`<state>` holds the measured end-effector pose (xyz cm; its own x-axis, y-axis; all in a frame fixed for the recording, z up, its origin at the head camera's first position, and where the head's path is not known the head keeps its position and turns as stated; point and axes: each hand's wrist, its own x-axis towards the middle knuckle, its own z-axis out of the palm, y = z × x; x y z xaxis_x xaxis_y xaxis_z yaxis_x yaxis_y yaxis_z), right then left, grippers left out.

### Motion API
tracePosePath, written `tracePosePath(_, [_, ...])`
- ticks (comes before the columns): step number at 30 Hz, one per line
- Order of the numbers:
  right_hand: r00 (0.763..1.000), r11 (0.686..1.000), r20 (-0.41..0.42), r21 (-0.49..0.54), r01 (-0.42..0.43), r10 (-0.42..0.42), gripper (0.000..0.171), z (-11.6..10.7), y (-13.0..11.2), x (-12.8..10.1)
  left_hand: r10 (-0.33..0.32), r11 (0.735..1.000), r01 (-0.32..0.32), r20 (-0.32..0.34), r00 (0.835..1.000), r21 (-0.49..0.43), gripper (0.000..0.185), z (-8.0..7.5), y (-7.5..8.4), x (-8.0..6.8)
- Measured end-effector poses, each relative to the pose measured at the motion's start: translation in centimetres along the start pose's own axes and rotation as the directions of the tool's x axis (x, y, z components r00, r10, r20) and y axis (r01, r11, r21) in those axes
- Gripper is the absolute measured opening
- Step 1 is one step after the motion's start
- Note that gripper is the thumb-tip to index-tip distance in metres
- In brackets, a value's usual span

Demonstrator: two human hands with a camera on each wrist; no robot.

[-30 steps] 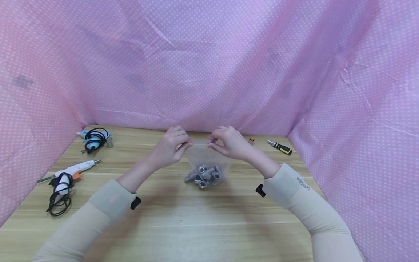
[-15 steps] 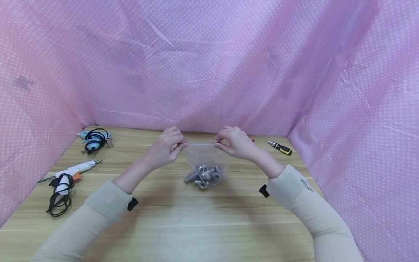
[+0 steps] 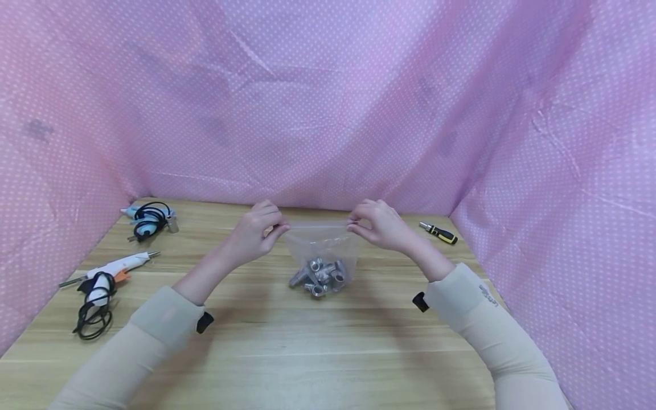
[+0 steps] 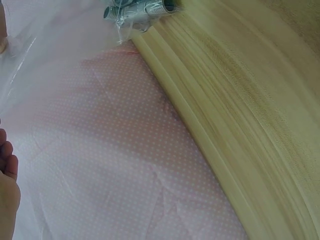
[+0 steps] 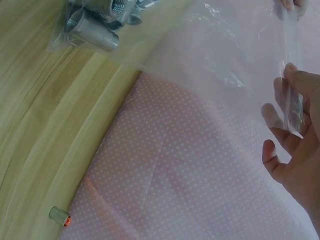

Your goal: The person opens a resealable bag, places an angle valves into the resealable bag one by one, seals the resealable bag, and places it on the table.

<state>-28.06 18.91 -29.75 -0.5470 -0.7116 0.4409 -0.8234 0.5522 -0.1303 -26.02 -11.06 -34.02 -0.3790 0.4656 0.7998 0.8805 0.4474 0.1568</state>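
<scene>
A clear zip bag (image 3: 322, 242) stands upright on the wooden table, its top edge stretched level between both hands. In its bottom lie several silvery metal pipe fittings (image 3: 324, 275), some with threads visible in the right wrist view. The left hand (image 3: 258, 229) pinches the top left corner between thumb and fingers. At the opposite corner the right hand (image 3: 380, 225) pinches the zip strip; the right wrist view shows its thumb (image 5: 302, 80) over the strip with fingers behind the plastic. Only part of the left hand (image 4: 7, 187) enters the left wrist view.
On the left lie a white glue gun (image 3: 120, 265) and a blue glue gun (image 3: 146, 226), both with coiled black cords. A small metal cylinder (image 3: 172, 224) stands by the blue one. A yellow-black screwdriver (image 3: 442, 233) lies right. A small orange-ended cylinder (image 5: 61, 216) sits near the table's back edge.
Both hands have moved apart along the bag's top edge, left hand leftward and right hand rightward, drawing it wider. The fittings stay in place. The right hand now covers the orange-ended cylinder in the head view.
</scene>
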Motion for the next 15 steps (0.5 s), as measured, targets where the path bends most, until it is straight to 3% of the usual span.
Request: tracePosePath(15, [0.998,0.998,-0.06,0.064,0.02,-0.016,0.009,-0.3,1.8,-1.6,0.001,1.0,-0.001,-0.004,1.0,0.012,0.01,-0.1,-0.6,-0.5])
